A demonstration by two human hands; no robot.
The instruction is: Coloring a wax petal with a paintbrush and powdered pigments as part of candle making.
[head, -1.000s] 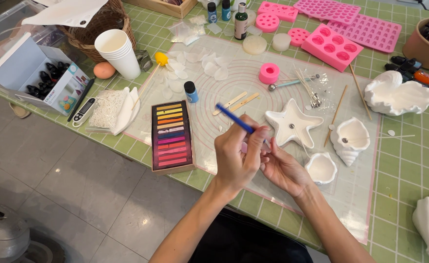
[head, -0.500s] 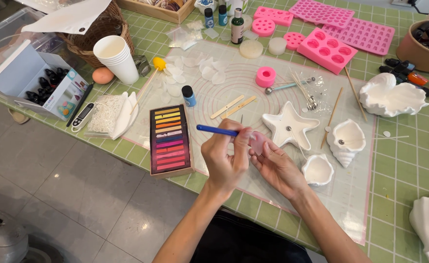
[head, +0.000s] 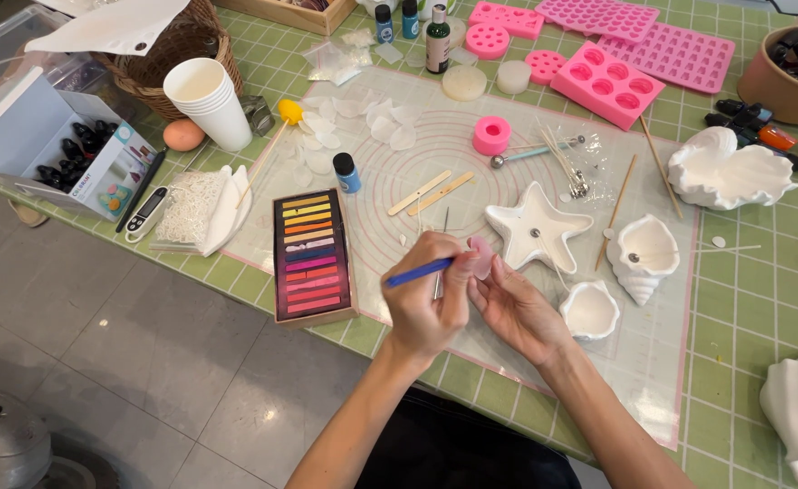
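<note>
Lowered since the earlier frame, left hand [head: 426, 303] pinches a blue-handled brush [head: 417, 272] horizontally against a small pale pink translucent petal [head: 481, 258], pinched by right hand [head: 517, 308].

left hand [head: 426, 303]: blue brush [head: 417, 272] | right hand [head: 517, 308]: pink petal [head: 481, 258]

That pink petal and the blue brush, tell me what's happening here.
The left hand holds a blue-handled brush with its tip against a small pale pink petal pinched in the right hand. Both hover over the clear mat, between an open box of coloured pastel sticks and a white starfish dish.
</note>
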